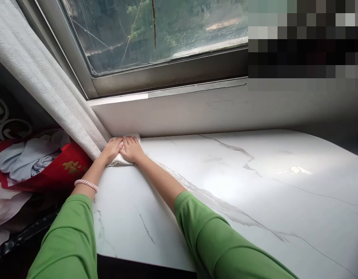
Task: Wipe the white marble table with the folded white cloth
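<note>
A pale cloth [120, 159] lies on the white marbled tabletop [173, 166], at its far left corner by the wall and the curtain. My left hand [112, 149] presses flat on the cloth's left part, fingers pointing away. Beside it, touching it, my right hand [131, 148] rests on the cloth's right part with its fingers stretched out. Both palms hide much of the cloth; its edges show above and below the hands.
A light curtain [51, 77] hangs at the left, next to a metal-framed window [167, 71] above a low wall. Left of the table, a red bag [65, 166] holds grey-white clothes [30, 155].
</note>
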Demonstrator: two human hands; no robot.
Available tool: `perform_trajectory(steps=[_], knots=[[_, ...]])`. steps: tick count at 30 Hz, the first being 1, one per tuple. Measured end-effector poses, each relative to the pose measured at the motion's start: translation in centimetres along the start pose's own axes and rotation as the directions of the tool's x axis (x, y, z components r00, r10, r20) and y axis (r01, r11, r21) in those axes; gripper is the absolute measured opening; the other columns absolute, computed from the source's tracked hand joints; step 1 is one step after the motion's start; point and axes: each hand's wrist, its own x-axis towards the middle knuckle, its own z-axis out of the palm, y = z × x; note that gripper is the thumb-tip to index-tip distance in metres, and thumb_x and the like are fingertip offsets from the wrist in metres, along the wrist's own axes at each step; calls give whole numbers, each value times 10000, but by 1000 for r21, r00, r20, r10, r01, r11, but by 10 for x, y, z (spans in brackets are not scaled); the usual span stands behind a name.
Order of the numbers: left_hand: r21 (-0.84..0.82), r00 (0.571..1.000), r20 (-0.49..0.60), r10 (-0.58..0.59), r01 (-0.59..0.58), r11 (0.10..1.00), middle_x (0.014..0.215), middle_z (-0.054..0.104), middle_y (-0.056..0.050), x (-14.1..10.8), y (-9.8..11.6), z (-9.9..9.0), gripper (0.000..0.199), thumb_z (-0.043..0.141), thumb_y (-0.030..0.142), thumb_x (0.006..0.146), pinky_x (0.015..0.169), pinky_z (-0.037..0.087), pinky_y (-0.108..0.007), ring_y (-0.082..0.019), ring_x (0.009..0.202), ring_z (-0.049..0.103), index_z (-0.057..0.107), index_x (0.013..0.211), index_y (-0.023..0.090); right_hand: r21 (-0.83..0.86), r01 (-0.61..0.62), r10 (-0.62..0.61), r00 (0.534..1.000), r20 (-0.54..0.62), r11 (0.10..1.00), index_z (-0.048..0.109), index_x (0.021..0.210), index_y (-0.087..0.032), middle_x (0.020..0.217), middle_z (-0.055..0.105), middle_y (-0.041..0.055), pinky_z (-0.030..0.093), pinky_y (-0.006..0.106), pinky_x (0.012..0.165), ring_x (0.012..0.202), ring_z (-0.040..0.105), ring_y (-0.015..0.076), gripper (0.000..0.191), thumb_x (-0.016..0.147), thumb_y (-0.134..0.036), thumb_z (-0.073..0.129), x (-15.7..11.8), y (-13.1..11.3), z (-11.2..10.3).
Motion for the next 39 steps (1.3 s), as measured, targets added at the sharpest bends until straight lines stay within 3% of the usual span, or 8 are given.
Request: perform_trajectory(steps=[7, 18, 22, 25, 29, 33, 36, 39], knots=[[-4, 1000, 4, 22, -21, 1000, 1507, 338, -97, -36, 8, 0, 539, 196, 351, 946, 1157, 131, -434, -198, 1401, 265, 321, 1425, 139, 9, 15, -16, 997, 74, 1000, 307, 1438, 4, 1515, 271, 216, 117, 448, 1136, 1417, 194, 283, 617, 933, -351, 305, -30, -18, -7], [-12, 997, -29, 74, -74, 997, 1513, 325, -70, -181, 44, -17, 551, 219, 387, 961, 1168, 139, -437, -198, 1403, 271, 283, 1466, 178, 142, 61, -71, 995, 65, 988, 289, 1432, 59, 1507, 252, 249, 111, 484, 1155, 1420, 165, 321, 644, 935, -350, 324, -145, -103, -24], [-19, 997, -40, 59, -60, 998, 1504, 342, -75, -225, 64, -21, 558, 241, 403, 960, 1164, 158, -464, -224, 1394, 294, 261, 1481, 204, 189, 108, -127, 988, 88, 976, 287, 1438, 44, 1514, 240, 236, 122, 501, 1160, 1423, 141, 324, 647, 927, -349, 344, -180, -121, -33], [-30, 998, -47, 49, -50, 998, 1507, 335, -69, -244, 77, -22, 561, 250, 411, 965, 1167, 151, -471, -224, 1394, 293, 228, 1492, 220, 229, 124, -152, 982, 109, 965, 286, 1438, 50, 1514, 222, 242, 126, 505, 1163, 1423, 121, 334, 653, 926, -350, 353, -198, -127, -39], [-52, 998, -53, 41, -44, 998, 1513, 325, -61, -252, 82, -22, 552, 234, 400, 973, 1171, 135, -478, -220, 1397, 286, 218, 1495, 223, 251, 108, -140, 984, 111, 962, 275, 1443, 49, 1518, 211, 240, 112, 502, 1166, 1425, 113, 326, 657, 927, -350, 353, -205, -129, -42], [-76, 999, -28, 27, -29, 997, 1514, 321, -62, -240, 76, -22, 532, 205, 381, 984, 1176, 115, -459, -198, 1403, 272, 267, 1477, 193, 256, 76, -120, 980, 160, 964, 267, 1446, 49, 1516, 215, 246, 102, 491, 1162, 1426, 118, 323, 673, 914, -349, 378, -192, -126, -42], [-76, 1000, 18, 2, -1, 997, 1510, 329, -61, -215, 69, -20, 531, 188, 375, 985, 1178, 118, -430, -178, 1405, 263, 309, 1459, 169, 229, 16, -61, 979, 193, 973, 282, 1441, 49, 1511, 238, 244, 112, 466, 1157, 1423, 150, 315, 648, 923, -334, 356, -170, -117, -38], [-77, 999, 33, -32, 34, 996, 1503, 346, -55, -173, 60, -16, 525, 172, 358, 984, 1180, 102, -402, -156, 1404, 261, 331, 1447, 167, 155, -41, 17, 988, 152, 987, 293, 1443, 32, 1510, 271, 224, 108, 439, 1154, 1417, 193, 297, 617, 938, -321, 309, -140, -100, -29]])
